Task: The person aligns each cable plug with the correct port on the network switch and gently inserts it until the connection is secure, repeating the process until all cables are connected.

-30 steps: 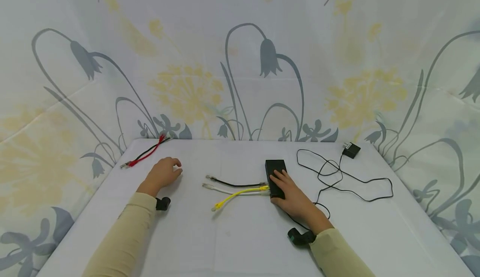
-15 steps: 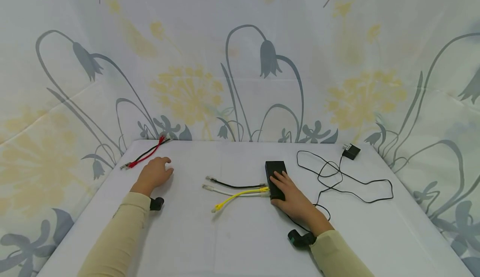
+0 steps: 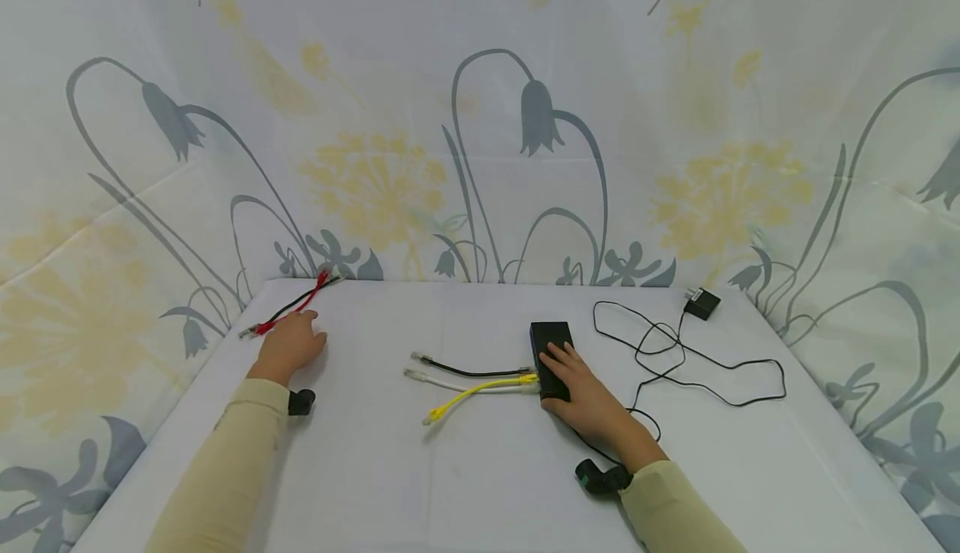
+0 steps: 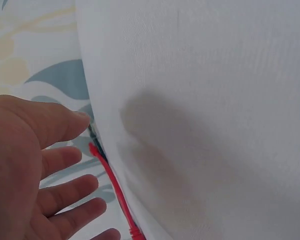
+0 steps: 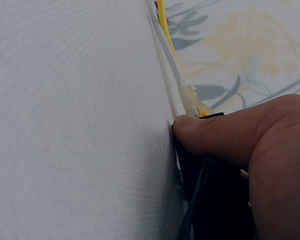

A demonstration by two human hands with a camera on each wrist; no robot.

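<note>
My left hand [image 3: 287, 346] hovers at the left of the table, fingers loosely spread and holding nothing. Just beyond its fingertips lie a red Ethernet cable [image 3: 323, 277] and a black one crossing it. In the left wrist view the red cable [image 4: 113, 180] shows past the fingers, its lower end cut off. My right hand [image 3: 590, 393] holds a flat black network switch [image 3: 551, 334], fingers across its top and thumb at its near corner. Black [image 3: 468, 371], white [image 3: 431, 378] and yellow [image 3: 465, 395] Ethernet cables run left from the switch, their other ends loose.
A black power adapter [image 3: 702, 302] lies at the back right. Its thin cord [image 3: 757, 359] loops over the right side of the white table [image 3: 480, 486] and runs under my right wrist. A flowered cloth [image 3: 480, 161] hangs behind the back edge.
My left hand has moved leftward, up to the red and black cables. My right hand and the network switch have stayed in place.
</note>
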